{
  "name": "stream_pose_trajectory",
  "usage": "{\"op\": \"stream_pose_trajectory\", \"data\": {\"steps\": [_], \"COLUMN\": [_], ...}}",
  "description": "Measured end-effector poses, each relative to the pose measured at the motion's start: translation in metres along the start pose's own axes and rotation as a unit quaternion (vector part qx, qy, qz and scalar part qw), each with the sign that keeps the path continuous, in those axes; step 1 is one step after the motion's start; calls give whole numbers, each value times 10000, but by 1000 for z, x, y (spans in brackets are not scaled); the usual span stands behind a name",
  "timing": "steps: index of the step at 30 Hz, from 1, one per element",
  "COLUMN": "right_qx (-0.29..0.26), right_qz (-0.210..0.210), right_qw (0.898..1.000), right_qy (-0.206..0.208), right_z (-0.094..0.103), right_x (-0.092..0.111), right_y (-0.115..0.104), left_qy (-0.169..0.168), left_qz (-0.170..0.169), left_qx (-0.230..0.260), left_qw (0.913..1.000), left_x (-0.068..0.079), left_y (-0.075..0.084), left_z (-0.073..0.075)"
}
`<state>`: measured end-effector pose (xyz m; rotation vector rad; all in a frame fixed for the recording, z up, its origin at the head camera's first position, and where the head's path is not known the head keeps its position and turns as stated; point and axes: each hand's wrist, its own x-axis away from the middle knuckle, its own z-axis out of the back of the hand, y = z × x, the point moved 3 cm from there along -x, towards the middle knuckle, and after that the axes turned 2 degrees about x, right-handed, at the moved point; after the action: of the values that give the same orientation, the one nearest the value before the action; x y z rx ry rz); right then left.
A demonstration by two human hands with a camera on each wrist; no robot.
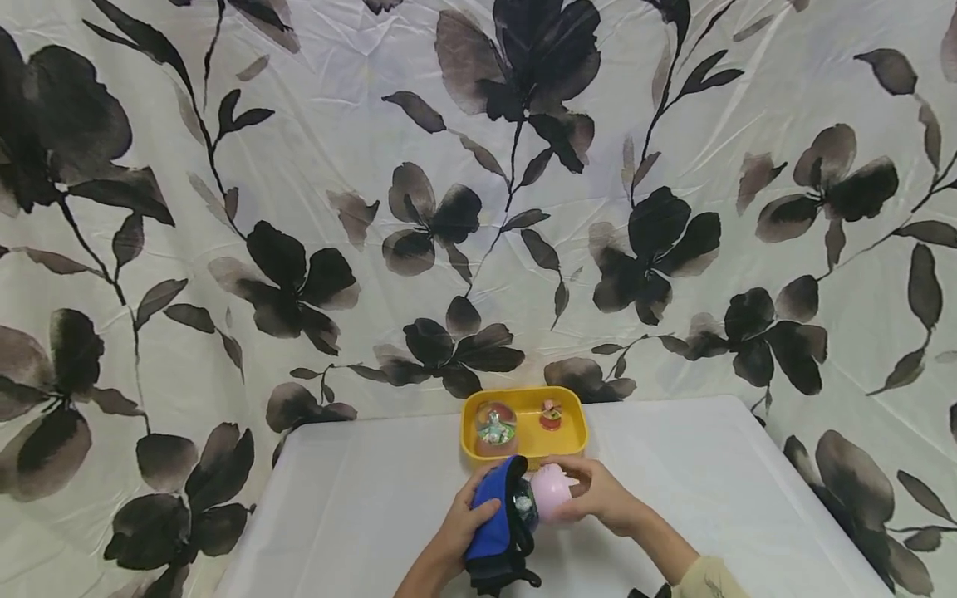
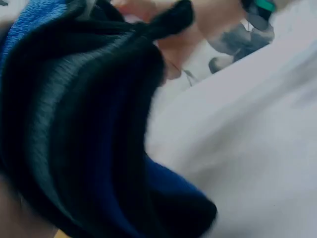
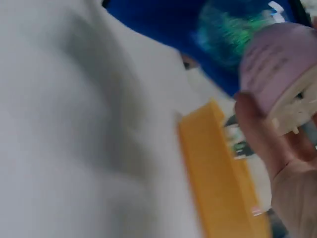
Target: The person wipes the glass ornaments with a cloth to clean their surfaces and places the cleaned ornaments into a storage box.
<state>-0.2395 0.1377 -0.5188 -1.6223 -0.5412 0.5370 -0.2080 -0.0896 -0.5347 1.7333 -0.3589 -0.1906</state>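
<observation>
My left hand (image 1: 458, 528) grips a blue pouch with black trim (image 1: 488, 531) from its left side, the thumb across its front. The pouch is tilted, with its mouth facing right, and fills much of the left wrist view as a blurred blue-and-black fold. With its fingers round the pink base, my right hand (image 1: 601, 498) holds a snow globe (image 1: 552, 492). The globe's clear dome, with green glitter inside, points into the pouch mouth and is partly hidden by the trim. Small fittings show on the base's pale underside (image 3: 297, 106) in the right wrist view.
Just beyond my hands, a yellow tray (image 1: 581, 419) stands on the white-covered table (image 1: 359, 498). A second snow globe (image 1: 497, 428) sits in its left part and a small red-and-pink figurine (image 1: 551, 414) in its right. Floral cloth (image 1: 359, 166) hangs behind the table.
</observation>
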Motion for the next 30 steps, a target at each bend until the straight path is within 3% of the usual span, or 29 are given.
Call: {"op": "stream_pose_trajectory", "data": {"steps": [2, 4, 7, 9, 12, 16, 19, 22, 25, 27, 30], "right_qx": [-1095, -1933, -2312, -1924, -786, 1031, 1794, 1948, 1764, 1429, 850], "right_qz": [-308, -475, -385, -74, 508, 1143, 1313, 1069, 479, 29, -625], "right_qw": [9928, 9760, 9551, 9511, 9482, 9272, 9134, 9232, 9460, 9624, 9787], "right_qy": [366, 887, 1814, 2417, 3034, 3415, 3409, 3135, 2678, 2311, 1762], "right_z": [-7, -17, -33, -40, -46, -50, -47, -40, -30, -23, -12], "right_x": [6, 10, 14, 15, 17, 20, 21, 20, 19, 17, 14], "right_y": [16, 29, 41, 42, 39, 29, 20, 10, -1, -7, -13], "left_qy": [193, 449, 1016, 1318, 1555, 1620, 1653, 1619, 1406, 1171, 723], "left_qz": [-60, -139, -154, -184, -164, -18, 37, 49, -56, -170, -349], "left_qx": [116, 161, 78, 89, 237, 505, 404, 30, -442, -724, -1015], "left_qw": [9997, 9988, 9947, 9911, 9874, 9855, 9854, 9868, 9891, 9903, 9916], "left_x": [0, 0, -3, -5, -6, -5, -6, -6, -6, -6, -5], "left_y": [-3, -6, -7, -8, -12, -20, -23, -24, -23, -20, -13], "left_z": [-3, -7, -13, -17, -20, -20, -18, -14, -9, -6, -3]}}
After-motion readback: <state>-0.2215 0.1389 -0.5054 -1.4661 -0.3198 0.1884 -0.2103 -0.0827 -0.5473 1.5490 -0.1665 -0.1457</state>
